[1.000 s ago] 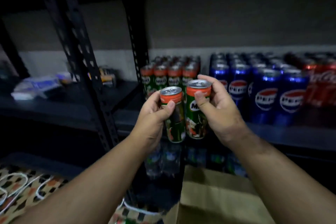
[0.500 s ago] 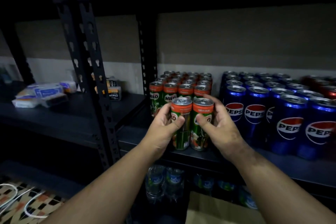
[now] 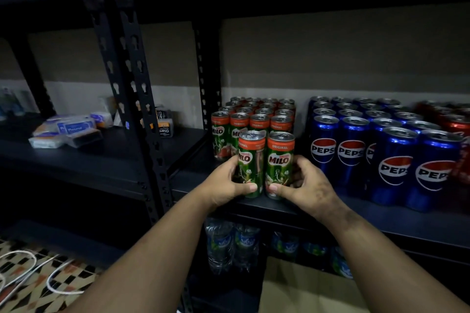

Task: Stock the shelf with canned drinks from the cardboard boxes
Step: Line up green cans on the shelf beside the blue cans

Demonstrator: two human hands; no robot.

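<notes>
Green and orange, the two Milo cans stand upright side by side at the front edge of the black shelf (image 3: 381, 221), and I see both hands on them. My left hand (image 3: 223, 183) curls round the left Milo can (image 3: 250, 160), thumb across its lower front; my right hand (image 3: 309, 185) grips the right Milo can (image 3: 279, 157) the same way (the two cans touch or nearly touch, I cannot tell which). Their bases appear to sit on the shelf.

Just behind them stands the block of Milo cans (image 3: 256, 117) in rows running to the back. To the right, a gap apart, the blue Pepsi cans (image 3: 376, 140) fill the shelf in rows, and red cans (image 3: 455, 119) sit blurred at the far right edge.

Below the shelf, water bottles (image 3: 231, 244) stand in the dark, and a cardboard box (image 3: 305, 290) shows at the bottom. On the neighbouring shelf to the left lie small plastic packets (image 3: 68, 129). A white cable (image 3: 30, 269) loops on the patterned floor.
</notes>
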